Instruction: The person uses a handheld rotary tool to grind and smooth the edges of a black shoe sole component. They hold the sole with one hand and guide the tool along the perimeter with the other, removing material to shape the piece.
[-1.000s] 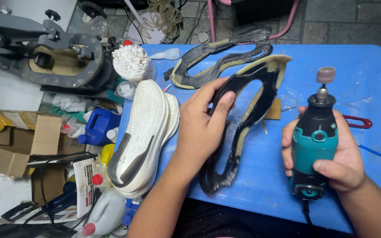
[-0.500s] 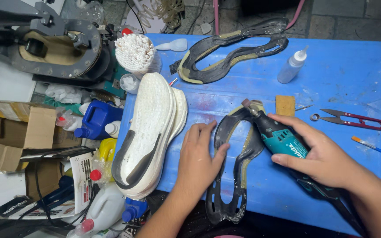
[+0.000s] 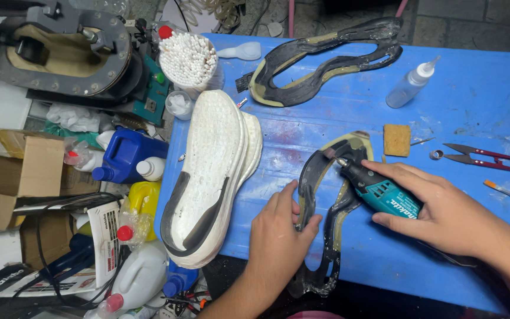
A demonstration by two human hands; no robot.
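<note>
Head view, looking down on a blue surface (image 3: 479,88). A black rubber outsole (image 3: 326,207), cut out in its middle and edged in pale yellow, is lying near the front edge of the surface with its long axis running from the person's near side up and away, leaning slightly to the right. The left hand (image 3: 278,242) is pressing flat on the outsole's lower left limb, fingers spread over the rubber, pinning it down. The right hand (image 3: 444,207) is closing around a teal rotary tool (image 3: 379,192), whose body is pointing up and to the left so that its tip is meeting the outsole's upper inner edge. The two hands are apart, the left below and left of the contact point, the right to its right; the right hand is the nearer to that point through the tool.

Just left of the outsole, white foam midsoles (image 3: 213,171) are lying stacked. A second black outsole (image 3: 326,59) is resting at the far edge, well apart. A tan sponge block (image 3: 396,139), red snips (image 3: 491,158) and a clear squeeze bottle (image 3: 411,85) are lying to the right.
</note>
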